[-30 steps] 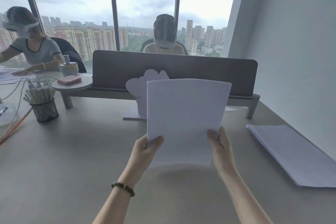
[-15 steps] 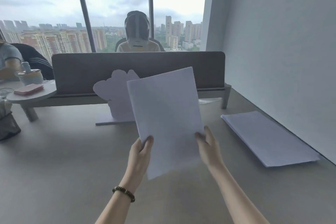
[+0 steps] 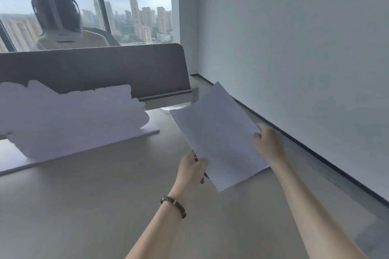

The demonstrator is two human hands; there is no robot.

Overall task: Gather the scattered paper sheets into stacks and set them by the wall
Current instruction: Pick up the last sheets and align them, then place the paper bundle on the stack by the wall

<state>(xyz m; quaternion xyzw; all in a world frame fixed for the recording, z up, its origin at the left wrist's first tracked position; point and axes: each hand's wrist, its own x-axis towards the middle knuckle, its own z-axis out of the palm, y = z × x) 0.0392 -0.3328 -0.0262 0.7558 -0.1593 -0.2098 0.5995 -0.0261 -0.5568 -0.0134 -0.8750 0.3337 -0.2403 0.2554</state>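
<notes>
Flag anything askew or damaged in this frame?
No damage visible. The white paper sheets sit skewed to the grey wall, far corner tilted toward it, pinched by the left hand and right hand above the beige desk, not yet down.

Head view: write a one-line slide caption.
Both hands, left hand and right hand, hold a paper stack above the desk near the wall.

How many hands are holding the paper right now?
2. The left hand grips the paper at its near left edge, and the right hand holds its right edge, nearer the wall. No other hands are visible.
</notes>
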